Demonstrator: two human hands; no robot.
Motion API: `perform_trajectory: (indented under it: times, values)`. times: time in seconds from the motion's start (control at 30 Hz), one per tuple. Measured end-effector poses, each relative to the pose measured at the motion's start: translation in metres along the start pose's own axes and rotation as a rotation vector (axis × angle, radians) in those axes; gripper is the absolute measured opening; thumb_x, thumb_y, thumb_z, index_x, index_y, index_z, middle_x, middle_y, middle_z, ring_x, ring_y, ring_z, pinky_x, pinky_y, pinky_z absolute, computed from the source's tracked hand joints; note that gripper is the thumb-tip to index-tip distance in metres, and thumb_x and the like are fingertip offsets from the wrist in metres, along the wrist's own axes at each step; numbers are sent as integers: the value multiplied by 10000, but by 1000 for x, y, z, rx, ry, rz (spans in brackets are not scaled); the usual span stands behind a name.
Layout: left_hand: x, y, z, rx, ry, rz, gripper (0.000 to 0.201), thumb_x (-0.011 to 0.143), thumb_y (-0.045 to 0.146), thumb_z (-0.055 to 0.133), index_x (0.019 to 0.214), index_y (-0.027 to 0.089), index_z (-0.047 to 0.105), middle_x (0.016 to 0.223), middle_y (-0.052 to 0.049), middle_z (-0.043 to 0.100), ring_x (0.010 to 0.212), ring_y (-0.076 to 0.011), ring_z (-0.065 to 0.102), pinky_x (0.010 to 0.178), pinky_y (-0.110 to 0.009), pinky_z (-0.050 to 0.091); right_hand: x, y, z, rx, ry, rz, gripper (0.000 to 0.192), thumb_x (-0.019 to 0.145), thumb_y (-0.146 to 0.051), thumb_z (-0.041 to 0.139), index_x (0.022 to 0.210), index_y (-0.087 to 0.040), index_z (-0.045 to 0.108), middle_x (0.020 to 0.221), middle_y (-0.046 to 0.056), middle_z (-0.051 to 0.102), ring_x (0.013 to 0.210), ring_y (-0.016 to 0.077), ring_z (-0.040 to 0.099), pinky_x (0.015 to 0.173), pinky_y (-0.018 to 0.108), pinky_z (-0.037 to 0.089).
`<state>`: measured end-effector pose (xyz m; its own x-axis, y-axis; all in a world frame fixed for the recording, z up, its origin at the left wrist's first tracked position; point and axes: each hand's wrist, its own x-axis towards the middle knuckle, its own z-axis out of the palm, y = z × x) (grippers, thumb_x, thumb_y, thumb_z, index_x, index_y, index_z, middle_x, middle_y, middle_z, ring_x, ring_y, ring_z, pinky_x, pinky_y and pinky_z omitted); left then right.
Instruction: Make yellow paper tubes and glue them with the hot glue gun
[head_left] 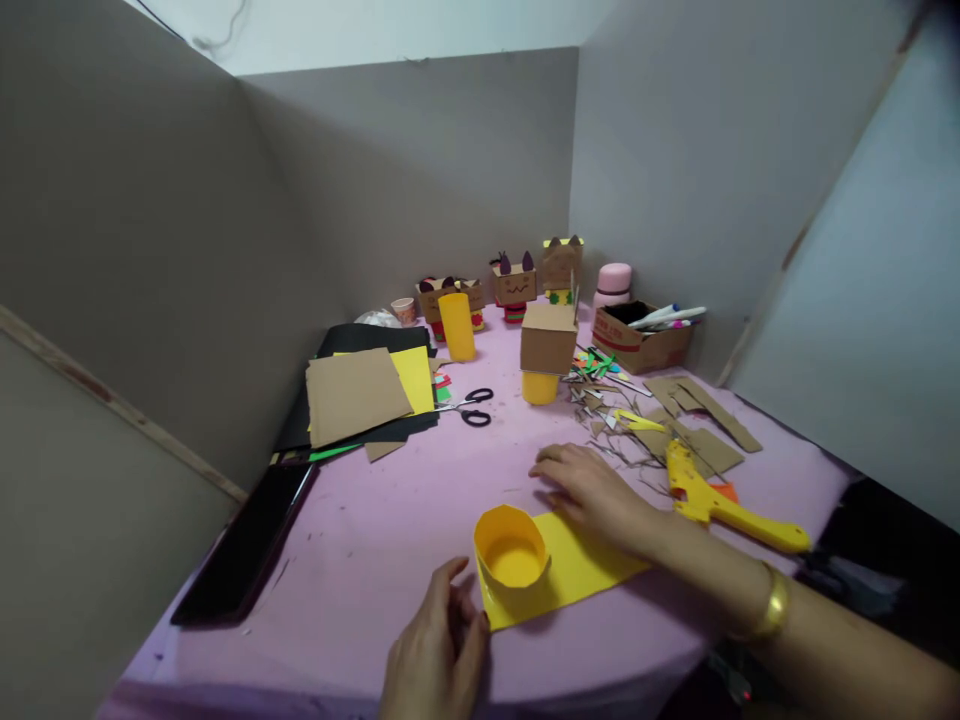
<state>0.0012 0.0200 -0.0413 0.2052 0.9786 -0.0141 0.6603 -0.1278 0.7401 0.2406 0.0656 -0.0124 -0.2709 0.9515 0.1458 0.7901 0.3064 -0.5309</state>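
Pressing flat and open, the right hand [592, 492] pins the yellow paper [577, 565] on the near counter [360, 540]. A rolled yellow tube [511, 557] stands formed, apparently unfinished; left hand [439, 650] fingers curl loosely beside it, gripping nothing.

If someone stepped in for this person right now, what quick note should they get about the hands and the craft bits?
Left hand: open, at the near edge of the yellow paper sheet, beside the yellow paper cup.
Right hand: flat, pressing the sheet's far side.
The cup stands open on the sheet.
Yellow glue gun lies right of the right hand; scissors farther back.
Done: cardboard box on a yellow cup. Near cup has no box.
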Motion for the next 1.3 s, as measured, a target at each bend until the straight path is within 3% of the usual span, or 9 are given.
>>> perform_trajectory:
  times: [0.17,0.27,0.43,0.57,0.7,0.87,1.0,1.17,1.3]
  values:
    - [8,-2,-12,-51,126,125,379,832,389,491,1172,220,481,1209,-94,559,1122,-240,525,948,-411,410,-46,5,22,-16,67,5,301,892,-170,399,1141,-144,566,1201,158,564,1137,251,497,964,441,408]
    - [9,11,-19,-74,178,155,468,893,421,405,1329,265,342,1398,-78,424,1253,-230,429,1020,-441,367,-67,12,33,-12,136,93,322,924,-270,384,1195,-168,524,1266,155,540,1192,259,477,994,466,403]
    - [10,28,-11,116,182,487,723,854,604,333,1448,287,68,1510,-98,241,1349,-281,280,1053,-500,309,-71,5,46,-30,253,36,527,936,-315,363,1426,-248,179,1435,144,394,1312,294,360,996,563,387]
    - [17,27,2,339,160,598,835,851,539,399,1453,165,-42,1509,-208,161,1342,-363,252,973,-555,392,-67,-1,54,1,256,73,515,944,-340,330,1435,-243,205,1439,140,393,1308,305,364,998,569,383]
    - [27,32,8,502,177,600,977,770,504,534,1450,126,-58,1485,-252,198,1309,-399,304,907,-563,453,-65,-1,55,66,219,202,518,946,-394,288,1392,-136,345,1417,174,415,1307,305,363,1017,533,375]
    - [32,43,14,552,211,610,765,864,356,443,1454,121,16,1429,-235,352,1242,-331,447,884,-462,505,-63,-3,50,94,222,161,496,938,-396,329,1386,-188,377,1379,148,476,1268,298,427,998,512,408]
    - [34,44,17,566,230,590,661,898,296,367,1457,156,43,1375,-171,457,1254,-277,440,908,-422,487,-62,-3,47,106,176,192,545,942,-442,275,1379,-137,388,1393,168,449,1279,314,406,1004,521,394]
    - [41,34,15,840,200,743,839,819,484,419,1457,137,-2,1425,-194,380,1290,-380,355,872,-537,427,-61,-3,43,130,191,190,555,941,-458,265,1365,-128,402,1383,170,465,1277,291,417,1010,484,402]
    - [46,29,11,914,78,866,946,765,591,462,1455,114,22,1376,-190,448,1225,-367,446,862,-482,428,-62,-3,42,136,193,172,550,945,-446,256,1359,-115,406,1374,179,473,1274,289,422,1010,484,402]
